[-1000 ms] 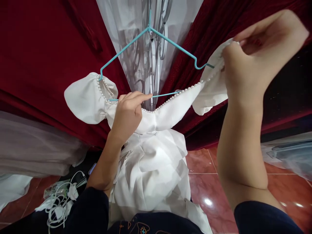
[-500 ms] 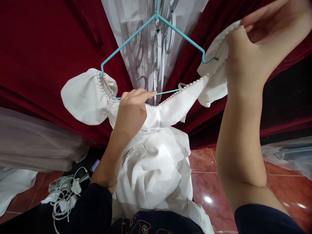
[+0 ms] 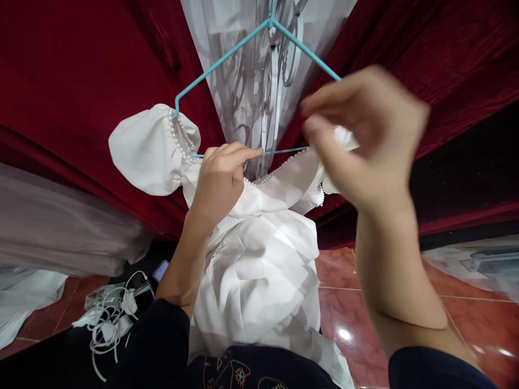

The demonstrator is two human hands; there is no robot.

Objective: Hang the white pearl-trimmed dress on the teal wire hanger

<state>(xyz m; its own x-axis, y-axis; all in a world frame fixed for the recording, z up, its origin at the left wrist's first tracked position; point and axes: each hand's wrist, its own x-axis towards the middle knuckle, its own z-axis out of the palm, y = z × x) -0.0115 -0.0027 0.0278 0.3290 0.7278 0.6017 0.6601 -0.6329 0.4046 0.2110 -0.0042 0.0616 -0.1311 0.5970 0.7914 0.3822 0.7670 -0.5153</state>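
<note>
A white dress (image 3: 259,265) with puff sleeves and a pearl-edged neckline hangs in front of me on a turquoise hanger (image 3: 227,56). My left hand (image 3: 221,178) is closed over the neckline and the hanger's lower bar, index finger lying along the bar. The left puff sleeve (image 3: 141,151) is looped over the hanger's left end. My right hand (image 3: 368,135), blurred by motion, is in front of the hanger's right end, thumb and fingers curved and slightly apart, with nothing visible between them. Behind it the right sleeve (image 3: 344,138) droops, mostly hidden.
Dark red curtains (image 3: 81,70) and a sheer white cloth (image 3: 227,92) are behind the hanger. At lower left, tangled white cables (image 3: 109,324) and a phone (image 3: 160,270) lie on a dark surface. Pale tulle (image 3: 60,216) hangs at left; reddish tiles (image 3: 340,302) cover the floor.
My right hand has let go of the right sleeve's pearl edge and moved left and down toward the hanger. The sleeve has dropped. My left hand keeps its hold.
</note>
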